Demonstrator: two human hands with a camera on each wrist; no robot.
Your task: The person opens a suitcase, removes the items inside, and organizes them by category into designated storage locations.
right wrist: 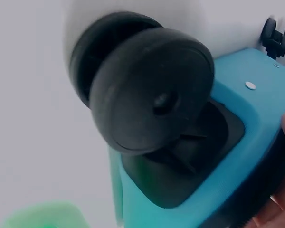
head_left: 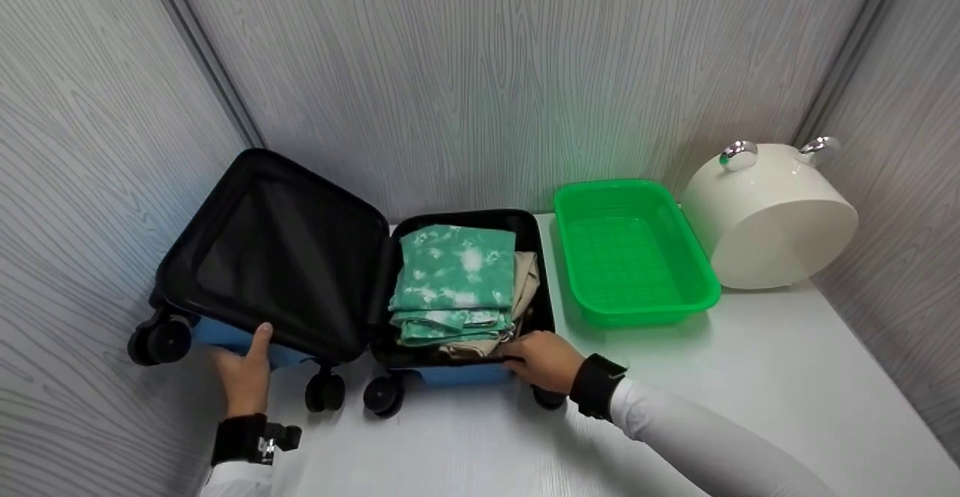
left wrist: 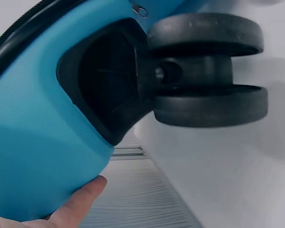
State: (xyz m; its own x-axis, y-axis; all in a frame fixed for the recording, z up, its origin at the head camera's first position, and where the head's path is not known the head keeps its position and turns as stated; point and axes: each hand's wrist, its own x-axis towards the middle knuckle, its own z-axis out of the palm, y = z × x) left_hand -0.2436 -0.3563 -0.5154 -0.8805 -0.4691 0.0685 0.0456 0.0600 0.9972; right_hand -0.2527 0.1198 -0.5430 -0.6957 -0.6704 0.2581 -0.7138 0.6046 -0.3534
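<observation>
A small blue suitcase lies spread, its black-lined lid (head_left: 285, 257) tilted up on the left and its base (head_left: 472, 374) on the right. My left hand (head_left: 246, 377) holds the lid's front edge, thumb over the rim and fingers against the blue shell (left wrist: 38, 137). Folded green-and-white patterned cloth (head_left: 457, 264) is stacked in the base, with beige cloth (head_left: 526, 281) beside and under it. At the base's front right corner my right hand (head_left: 546, 360) grips the black rim, thumb outside and fingers inside near the cloth; the fingertips are partly hidden.
A green plastic basket (head_left: 637, 313) stands right of the suitcase. Beyond it sits a cream rounded container (head_left: 780, 235) with chrome handles, tipped on its side. Black caster wheels (head_left: 384, 396) jut from the suitcase's front. Grey wood-grain panels (head_left: 480, 85) enclose the white table (head_left: 757, 377).
</observation>
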